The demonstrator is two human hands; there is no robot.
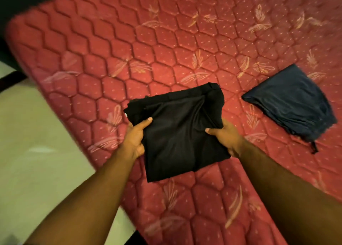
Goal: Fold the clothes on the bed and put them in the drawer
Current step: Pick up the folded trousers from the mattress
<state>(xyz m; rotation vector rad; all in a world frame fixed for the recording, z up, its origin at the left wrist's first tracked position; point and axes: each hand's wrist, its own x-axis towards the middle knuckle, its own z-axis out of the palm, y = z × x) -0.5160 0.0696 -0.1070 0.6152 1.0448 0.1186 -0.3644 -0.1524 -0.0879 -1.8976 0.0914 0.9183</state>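
— How many garments do you count on the bed?

— Two. One black folded garment (177, 131) in the middle, and one dark blue folded garment (290, 104) off to the right of it, well apart. A thin cord or strap trails from the blue one's near corner.

— And hands?

— Two, both bare. The left hand (136, 137) is on the black garment's left edge, the right hand (224, 137) on its right edge.

— Are they gripping it?

— Yes. Each thumb lies flat on top of the cloth, and the other fingers go underneath, so the fabric is pinched between thumb and fingers on both sides. The fingers below are hidden, so I can't say how far they curl.

— Is the black garment lifted or lying down?

— Hard to say; the frame is a little blurred. Its near edge hangs over the red mattress (129, 59), and it may be held just above the surface rather than resting on it.

— So where does it sit relative to the hands?

— Straight between them, spanning from one palm to the other, with the far end reaching beyond the fingertips and the near end coming back toward the wrists.

— Anything else in view?

— The red quilted mattress with a pale leaf print, and one strip of light floor (37, 142) to the left of the bed.
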